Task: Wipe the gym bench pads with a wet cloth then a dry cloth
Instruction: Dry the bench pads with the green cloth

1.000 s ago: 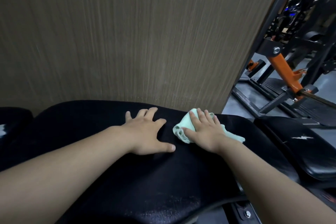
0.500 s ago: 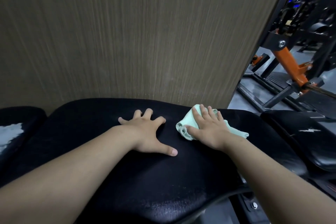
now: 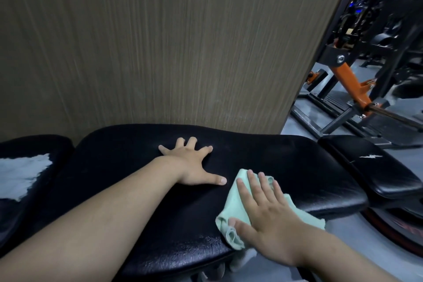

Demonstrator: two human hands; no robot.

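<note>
A wide black bench pad (image 3: 128, 181) fills the middle of the view, set against a wood-grain wall. My left hand (image 3: 192, 165) rests flat on the pad with its fingers spread. My right hand (image 3: 267, 210) presses a pale green cloth (image 3: 233, 204) onto the pad near its front edge, fingers straight on top of the cloth. Part of the cloth hangs over the front edge below my wrist. A white cloth (image 3: 20, 174) lies on the smaller black pad (image 3: 34, 144) at the left.
Another black pad (image 3: 375, 167) with a small white mark sits to the right. Behind it stand an orange and black machine frame (image 3: 352, 84) and dark gym equipment on a grey floor. The wood-grain wall (image 3: 160, 41) rises directly behind the bench.
My right hand has slid the green cloth from the far side of the pad toward me, to the front edge. My left hand stays planted on the pad.
</note>
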